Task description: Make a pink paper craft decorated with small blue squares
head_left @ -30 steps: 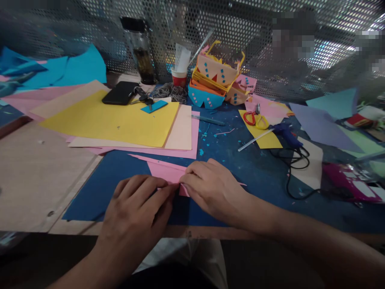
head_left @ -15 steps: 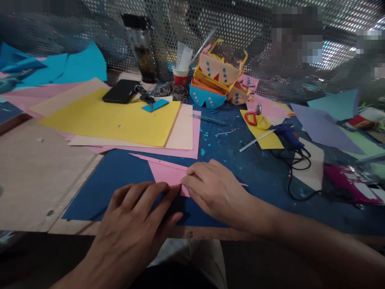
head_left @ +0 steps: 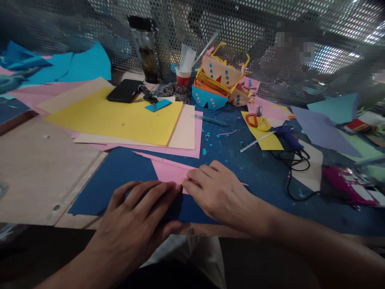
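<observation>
One tabletop [head_left: 228, 154]; one pink paper [head_left: 167, 171] near its front edge, under two hands: left hand [head_left: 135, 214] grip apart, right hand [head_left: 218, 192] fingers curled, can't tell if pinching. One glue gun [head_left: 288, 136], one pen [head_left: 214, 120] beyond.

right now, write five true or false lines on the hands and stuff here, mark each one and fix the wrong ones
1. The left hand and the right hand both touch the pink paper. True.
2. The right hand holds a pair of scissors. False: the red-and-yellow scissors lie apart from both hands.
3. The bottle stands left of the red-and-white cup. True.
4. The glue gun is left of the scissors. False: the blue glue gun lies to their right.
5. The blue paper piece has pink squares on it. True.
</observation>
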`<state>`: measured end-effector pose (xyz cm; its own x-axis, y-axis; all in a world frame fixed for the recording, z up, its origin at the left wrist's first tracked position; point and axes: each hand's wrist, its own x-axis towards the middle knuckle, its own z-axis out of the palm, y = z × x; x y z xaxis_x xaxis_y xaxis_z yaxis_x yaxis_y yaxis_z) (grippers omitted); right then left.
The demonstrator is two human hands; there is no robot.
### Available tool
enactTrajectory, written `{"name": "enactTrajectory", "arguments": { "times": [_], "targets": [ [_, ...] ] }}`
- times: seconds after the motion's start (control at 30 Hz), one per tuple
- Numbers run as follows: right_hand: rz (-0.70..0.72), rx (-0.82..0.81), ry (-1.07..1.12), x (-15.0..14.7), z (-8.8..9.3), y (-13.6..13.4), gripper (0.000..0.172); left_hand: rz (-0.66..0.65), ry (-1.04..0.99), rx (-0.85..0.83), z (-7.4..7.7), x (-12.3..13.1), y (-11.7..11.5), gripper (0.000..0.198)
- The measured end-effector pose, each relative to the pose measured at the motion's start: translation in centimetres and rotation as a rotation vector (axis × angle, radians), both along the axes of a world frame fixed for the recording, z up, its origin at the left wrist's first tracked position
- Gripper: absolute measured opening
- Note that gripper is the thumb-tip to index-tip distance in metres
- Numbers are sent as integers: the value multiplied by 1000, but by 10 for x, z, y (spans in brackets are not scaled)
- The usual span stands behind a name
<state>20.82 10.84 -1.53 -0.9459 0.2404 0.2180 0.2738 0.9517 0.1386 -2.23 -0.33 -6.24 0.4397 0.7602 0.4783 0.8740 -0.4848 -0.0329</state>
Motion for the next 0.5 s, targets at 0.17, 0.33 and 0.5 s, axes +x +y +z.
{"name": "enactTrajectory", "arguments": {
  "times": [0.17,0.33,0.5],
  "targets": [
    [1,21,18,-1,-7,1,12,22,-66,3,0,0,-2,42],
    [-27,-18,40,-1,-10,2,15,15,-154,9,-3,4,-1,39],
    [-35,-68,41,-2,-9,4,15,6,-167,11,-2,0,-1,37]
  ]
}}
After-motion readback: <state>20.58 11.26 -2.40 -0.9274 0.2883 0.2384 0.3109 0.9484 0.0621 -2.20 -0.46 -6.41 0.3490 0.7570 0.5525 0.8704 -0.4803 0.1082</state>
